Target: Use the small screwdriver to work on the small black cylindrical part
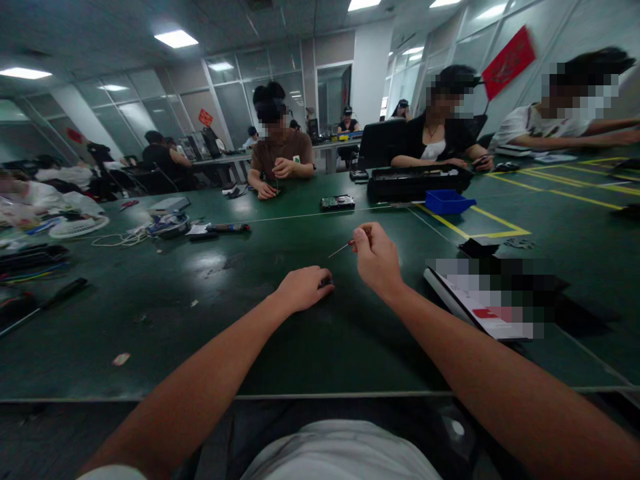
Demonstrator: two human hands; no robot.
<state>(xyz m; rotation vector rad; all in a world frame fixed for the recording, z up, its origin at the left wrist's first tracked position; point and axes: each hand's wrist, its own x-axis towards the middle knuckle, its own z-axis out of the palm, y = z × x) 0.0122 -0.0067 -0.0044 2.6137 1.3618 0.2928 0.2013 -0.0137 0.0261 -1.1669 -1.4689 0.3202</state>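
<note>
In the head view, my right hand [379, 261] is raised above the green table [280, 353], closed around the handle of a small screwdriver [342, 249]. Its thin metal shaft points left and slightly down, the tip apart from anything. Low over the tabletop, my left hand [304, 289] has its fingers curled around a small dark object [325, 281]. Most of that object is hidden by the fingers, so its kind cannot be made out. The screwdriver tip hovers a little beyond and above the left fingertips.
A hard drive [337, 203] lies farther back, near a long black casing [419, 183] and a blue bin [447, 201]. At right is a white-topped item [480, 300] beside dark pieces. An electric screwdriver [227, 228] and cables lie left. Co-workers sit across the table.
</note>
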